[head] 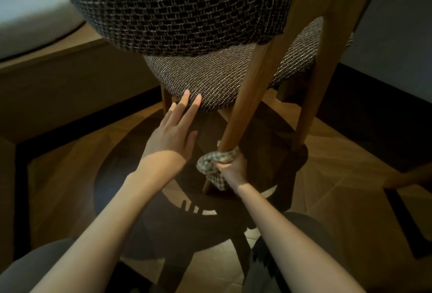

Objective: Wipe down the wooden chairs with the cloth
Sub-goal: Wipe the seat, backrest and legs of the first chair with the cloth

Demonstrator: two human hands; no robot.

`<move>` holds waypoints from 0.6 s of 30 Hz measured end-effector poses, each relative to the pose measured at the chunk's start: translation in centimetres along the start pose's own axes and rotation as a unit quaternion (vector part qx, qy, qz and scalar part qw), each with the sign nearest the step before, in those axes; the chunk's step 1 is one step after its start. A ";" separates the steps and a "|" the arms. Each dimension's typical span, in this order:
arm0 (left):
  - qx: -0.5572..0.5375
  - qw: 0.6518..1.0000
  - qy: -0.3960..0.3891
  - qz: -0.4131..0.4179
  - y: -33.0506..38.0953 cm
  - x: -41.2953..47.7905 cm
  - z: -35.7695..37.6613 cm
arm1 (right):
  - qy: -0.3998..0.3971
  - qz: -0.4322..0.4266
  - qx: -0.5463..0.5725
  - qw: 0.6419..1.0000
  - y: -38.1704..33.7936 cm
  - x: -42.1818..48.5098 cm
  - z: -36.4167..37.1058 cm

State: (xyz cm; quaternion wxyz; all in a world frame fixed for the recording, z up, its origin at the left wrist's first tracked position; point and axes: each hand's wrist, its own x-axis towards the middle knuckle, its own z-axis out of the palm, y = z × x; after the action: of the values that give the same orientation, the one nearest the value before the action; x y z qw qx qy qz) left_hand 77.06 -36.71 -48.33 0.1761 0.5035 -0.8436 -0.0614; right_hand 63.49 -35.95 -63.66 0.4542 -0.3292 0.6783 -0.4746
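We look down at a wooden chair with a dark woven-fabric seat (222, 77) in the middle of the frame and a matching woven backrest (175, 5) filling the top. A slanted light-brown wooden chair leg (243, 105) runs from the upper right down to the lower centre. Near its foot we see the pale checked cloth (207, 164), bunched and wrapped round the leg, just below the frame's centre. The right hand (233, 167) grips that cloth, its fingers curled tightly round both cloth and leg. To the left of it, the left hand (170, 138) is stretched flat, its fingers (186, 96) straight and slightly spread, their tips touching the rounded edge of the seat and holding nothing. Beneath everything lies a brown wooden parquet floor (327, 187), crossed by dark shadows. A second wooden leg (311, 115) stands at the right of the frame, well apart from both hands
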 end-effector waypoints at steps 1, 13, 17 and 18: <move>-0.001 1.000 -0.001 0.002 0.0 0.0 0.1 | 0.022 -0.019 0.005 1.000 -1.1 -0.1 -0.4; -0.029 0.999 -0.029 0.010 -0.3 0.1 -0.1 | 0.124 -0.060 0.112 0.984 -1.9 -1.2 2.2; -0.038 0.999 -0.030 0.017 -0.4 0.2 0.0 | 0.003 0.089 0.074 0.993 1.6 -1.1 2.5; -0.035 0.999 -0.033 0.016 -0.3 0.2 0.0 | -0.021 0.116 0.068 0.991 1.8 -0.9 2.3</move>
State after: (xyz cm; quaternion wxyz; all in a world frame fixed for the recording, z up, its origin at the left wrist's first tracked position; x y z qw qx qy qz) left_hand 77.26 -37.06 -48.35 0.1662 0.4812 -0.8543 -0.1045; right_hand 65.94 -35.30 -65.42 0.5413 -0.2266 0.6683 -0.4571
